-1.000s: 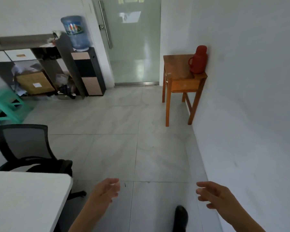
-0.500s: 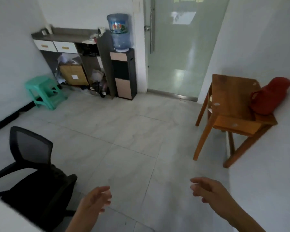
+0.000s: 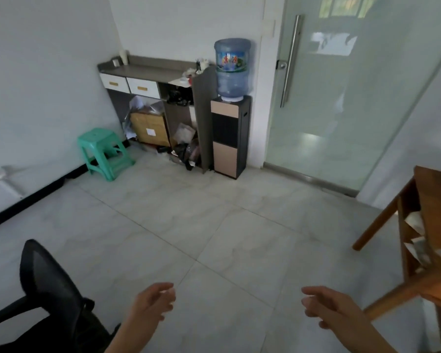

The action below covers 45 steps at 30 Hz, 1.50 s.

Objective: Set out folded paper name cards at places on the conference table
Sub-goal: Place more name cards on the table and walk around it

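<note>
No name cards and no conference table show in the head view. My left hand (image 3: 152,303) hangs over the tiled floor at the bottom centre, fingers loosely curled and holding nothing. My right hand (image 3: 327,308) is out at the bottom right, fingers relaxed and spread, also holding nothing. Both hands are in the air, touching nothing.
A black mesh office chair (image 3: 43,289) stands at the lower left. A wooden side table (image 3: 433,225) is at the right edge. Ahead are a green plastic stool (image 3: 103,151), a grey cabinet (image 3: 148,72), a water dispenser (image 3: 231,108) and a frosted glass door (image 3: 341,98).
The view has swung left: the white table has left the frame, the wooden side table has slid to the right edge, the cabinet and stool have moved toward the centre. Both hands stay held out, holding nothing.
</note>
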Each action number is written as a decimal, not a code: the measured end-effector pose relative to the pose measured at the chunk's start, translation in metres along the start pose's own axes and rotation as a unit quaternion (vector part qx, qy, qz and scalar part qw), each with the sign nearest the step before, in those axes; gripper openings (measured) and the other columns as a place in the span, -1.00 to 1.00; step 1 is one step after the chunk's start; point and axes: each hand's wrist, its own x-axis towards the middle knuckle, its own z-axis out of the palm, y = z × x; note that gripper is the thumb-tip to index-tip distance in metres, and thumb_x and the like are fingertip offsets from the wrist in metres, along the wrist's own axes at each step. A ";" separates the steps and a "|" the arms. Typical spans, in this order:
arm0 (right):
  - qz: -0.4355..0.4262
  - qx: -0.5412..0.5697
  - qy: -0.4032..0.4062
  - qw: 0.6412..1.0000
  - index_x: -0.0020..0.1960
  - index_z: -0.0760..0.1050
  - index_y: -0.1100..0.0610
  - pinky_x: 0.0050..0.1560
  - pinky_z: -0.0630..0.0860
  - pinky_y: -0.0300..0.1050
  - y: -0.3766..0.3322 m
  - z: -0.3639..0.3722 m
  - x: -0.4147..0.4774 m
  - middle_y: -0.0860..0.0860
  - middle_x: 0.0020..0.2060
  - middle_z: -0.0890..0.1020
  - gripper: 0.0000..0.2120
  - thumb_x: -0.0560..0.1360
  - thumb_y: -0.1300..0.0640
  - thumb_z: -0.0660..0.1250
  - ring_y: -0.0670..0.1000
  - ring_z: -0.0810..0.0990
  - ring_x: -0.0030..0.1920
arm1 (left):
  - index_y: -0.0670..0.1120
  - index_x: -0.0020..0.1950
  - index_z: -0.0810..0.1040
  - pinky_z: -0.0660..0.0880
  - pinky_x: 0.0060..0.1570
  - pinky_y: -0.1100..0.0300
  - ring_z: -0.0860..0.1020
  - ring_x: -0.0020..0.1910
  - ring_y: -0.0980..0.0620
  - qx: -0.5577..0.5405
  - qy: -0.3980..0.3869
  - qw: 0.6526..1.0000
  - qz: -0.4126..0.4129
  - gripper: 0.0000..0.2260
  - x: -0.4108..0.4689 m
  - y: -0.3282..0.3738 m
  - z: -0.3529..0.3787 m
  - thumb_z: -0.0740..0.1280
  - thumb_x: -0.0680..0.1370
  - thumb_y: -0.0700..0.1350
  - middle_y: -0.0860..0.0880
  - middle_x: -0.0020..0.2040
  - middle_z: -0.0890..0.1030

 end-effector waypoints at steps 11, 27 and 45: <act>-0.015 -0.009 -0.052 0.999 -0.02 0.62 0.06 -0.22 0.51 -0.15 -0.124 0.040 0.252 0.08 -0.20 0.73 -0.88 0.46 0.20 0.40 0.06 0.69 -0.11 | -0.18 -0.02 0.60 0.39 -0.28 0.13 0.56 -0.26 -0.12 -0.061 0.064 0.995 -0.036 -0.90 0.190 0.075 -0.045 0.29 0.54 -0.24 -0.22 -0.18 0.65; -0.169 -0.166 -0.330 0.914 0.02 0.58 -0.01 -0.12 0.54 -0.14 -0.417 0.266 0.572 0.00 -0.15 0.72 -0.86 0.47 0.12 0.40 -0.09 0.68 -0.15 | -0.13 -0.02 0.60 0.42 -0.22 0.13 0.58 -0.20 -0.12 -0.204 0.287 0.929 -0.112 -0.91 0.387 0.142 -0.177 0.31 0.54 -0.21 -0.18 -0.14 0.67; -0.134 -0.164 -0.383 0.899 0.01 0.60 0.11 -0.22 0.48 -0.15 -0.614 0.595 0.724 0.15 -0.14 0.72 -0.88 0.48 0.22 0.37 0.13 0.69 -0.08 | -0.10 0.01 0.59 0.47 -0.20 0.15 0.62 -0.17 -0.06 -0.217 0.366 0.903 -0.052 -0.70 0.601 0.212 -0.503 0.32 0.36 0.01 -0.15 -0.12 0.68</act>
